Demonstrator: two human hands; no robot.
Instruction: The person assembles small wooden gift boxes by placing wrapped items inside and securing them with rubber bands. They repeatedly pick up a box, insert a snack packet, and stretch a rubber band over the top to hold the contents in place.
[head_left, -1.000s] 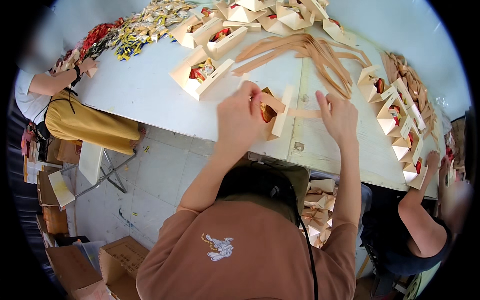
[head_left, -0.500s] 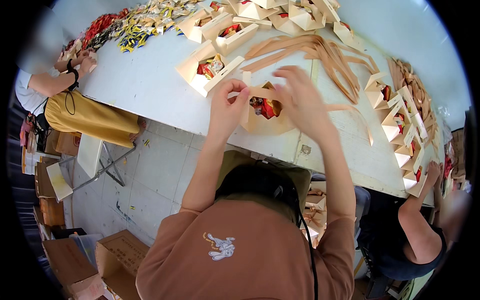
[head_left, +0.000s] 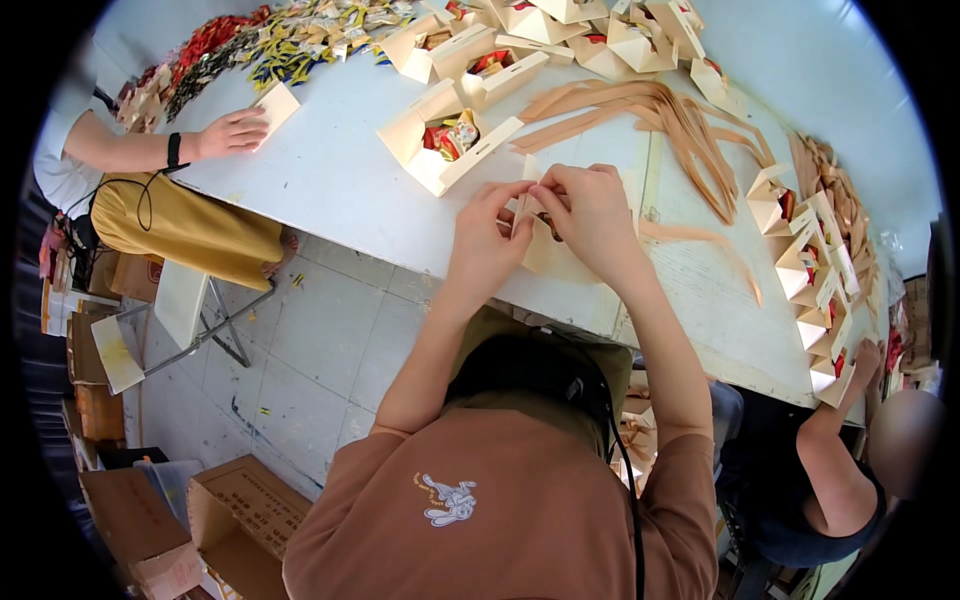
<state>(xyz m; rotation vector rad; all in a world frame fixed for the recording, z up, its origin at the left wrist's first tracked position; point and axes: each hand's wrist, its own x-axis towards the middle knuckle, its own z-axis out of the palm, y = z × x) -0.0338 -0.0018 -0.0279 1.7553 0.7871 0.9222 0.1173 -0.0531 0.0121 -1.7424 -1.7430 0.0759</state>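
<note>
Left hand [head_left: 487,238] has fingers curled in narrow at the cream box [head_left: 546,263], near the worktop [head_left: 330,180]'s front edge; right hand [head_left: 592,216] likewise — can't tell what either's pinching. I'd steady the box, keep the tan ribbon [head_left: 690,233] at right flat — no twists.

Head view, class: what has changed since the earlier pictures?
The right hand moved left, joining the left hand at a cream box; a tan ribbon tail now lies to the right. At far left, a co-worker's hand reached rightward with a cream carton. The ribbon bundle stayed.
</note>
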